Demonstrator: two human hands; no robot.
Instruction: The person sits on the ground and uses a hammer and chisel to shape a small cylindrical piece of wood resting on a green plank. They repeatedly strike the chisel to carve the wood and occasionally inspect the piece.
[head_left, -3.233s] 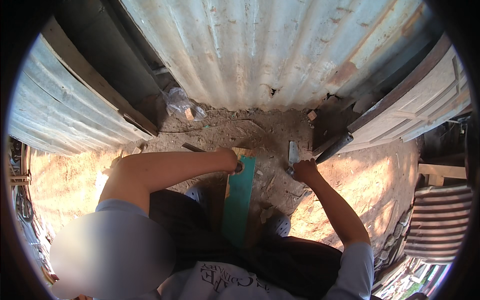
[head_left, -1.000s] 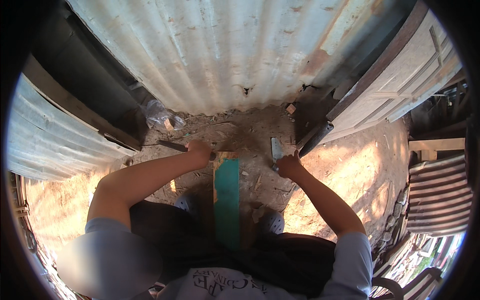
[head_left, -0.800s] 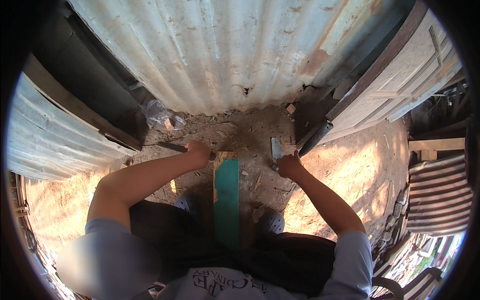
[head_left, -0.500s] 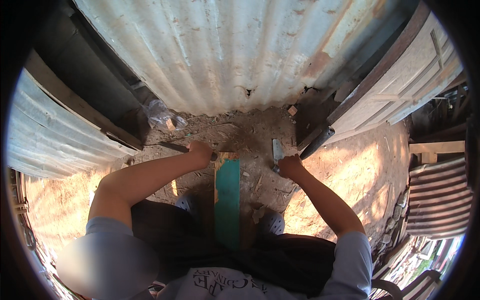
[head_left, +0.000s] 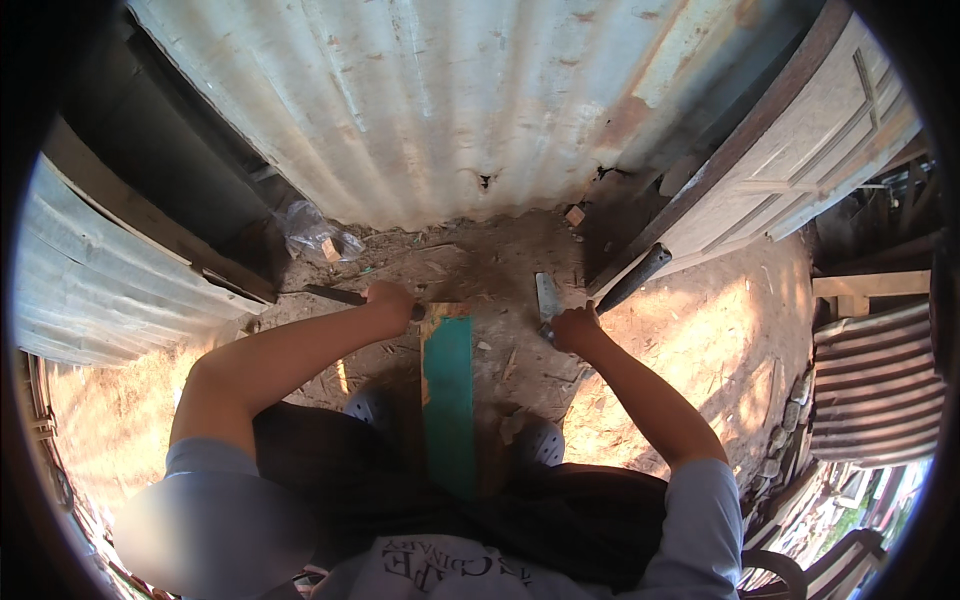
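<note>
A teal-painted wooden board (head_left: 450,395) stands on end on the dirt ground (head_left: 480,270), running from my lap out to its bare top end. My left hand (head_left: 392,300) is closed near the board's top left corner and grips a small dark tool that I cannot make out. My right hand (head_left: 572,330) holds a broad metal blade (head_left: 547,298), pointed up and away from me, just right of the board. My grey shoes (head_left: 540,442) rest on either side of the board's foot.
A corrugated metal sheet (head_left: 450,110) stands ahead, another one (head_left: 90,280) at left. A clear plastic bag (head_left: 315,235) lies at the wall's foot. A pale wooden door panel (head_left: 800,160) leans at right, with a dark pipe (head_left: 632,278) below it. Striped fabric (head_left: 880,385) sits far right.
Compared with 3.2 s ago, the view has shifted and the board now stands straighter. Over the last second both hands have stayed almost still.
</note>
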